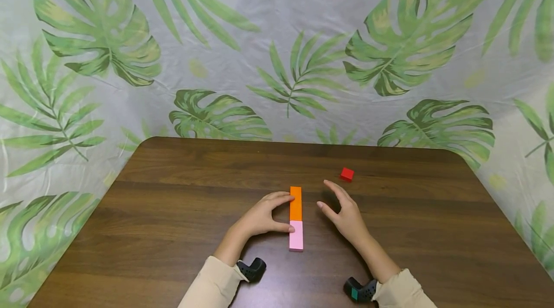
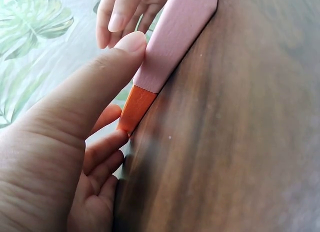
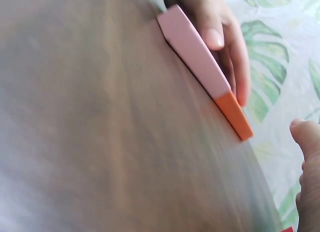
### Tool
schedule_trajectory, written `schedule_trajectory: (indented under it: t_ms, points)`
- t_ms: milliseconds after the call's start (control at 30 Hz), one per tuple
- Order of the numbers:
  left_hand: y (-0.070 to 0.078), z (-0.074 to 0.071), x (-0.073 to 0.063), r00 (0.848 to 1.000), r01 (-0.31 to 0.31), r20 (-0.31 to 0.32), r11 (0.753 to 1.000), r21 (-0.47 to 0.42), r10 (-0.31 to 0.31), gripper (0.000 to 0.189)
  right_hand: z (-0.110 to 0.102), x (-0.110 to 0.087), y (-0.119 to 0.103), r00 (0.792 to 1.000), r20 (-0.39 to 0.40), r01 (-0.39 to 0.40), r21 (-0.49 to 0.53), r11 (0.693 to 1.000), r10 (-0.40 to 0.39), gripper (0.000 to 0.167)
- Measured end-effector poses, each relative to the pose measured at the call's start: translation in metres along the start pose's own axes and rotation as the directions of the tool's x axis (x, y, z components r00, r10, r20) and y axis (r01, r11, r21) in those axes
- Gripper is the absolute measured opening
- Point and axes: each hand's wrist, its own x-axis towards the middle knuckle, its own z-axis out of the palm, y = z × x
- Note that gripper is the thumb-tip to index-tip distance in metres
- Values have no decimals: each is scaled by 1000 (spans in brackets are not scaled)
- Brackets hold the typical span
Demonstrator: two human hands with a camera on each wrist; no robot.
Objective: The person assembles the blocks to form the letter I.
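Observation:
An orange block (image 1: pixel 295 203) and a pink block (image 1: pixel 296 237) lie end to end in one line on the table, the orange one farther away. My left hand (image 1: pixel 263 216) is at their left side. Its thumb (image 2: pixel 131 43) touches the pink block near the joint, and a fingertip rests against the orange block. Across a gap to the right, my right hand (image 1: pixel 346 219) hovers with thumb and fingers spread, holding nothing. Beyond its fingertips sits a small red block (image 1: pixel 347 174); only a sliver of it enters the right wrist view.
The dark wooden table (image 1: pixel 173 250) has rounded far corners. Behind it hangs a pale cloth (image 1: pixel 303 5) printed with green leaves. Black wrist devices (image 1: pixel 255 269) sit at both sleeve cuffs.

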Motion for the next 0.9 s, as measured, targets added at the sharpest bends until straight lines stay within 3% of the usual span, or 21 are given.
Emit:
schedule_trajectory:
  t_ms: [200,600,900]
  points:
    - [0,0,1,1000,28,11,1000,13,-28,76,-5,9,11,999,-18,-46,-11,999,45,59]
    - [-1,-1,1,1000,25,16,999,23,-25,75,-16,23,34,991,-114,-76,-40,996,71,60]
    - [0,-1,1,1000,27,12,1000,9,-28,75,-23,27,44,976,-117,-187,-23,982,183,64]
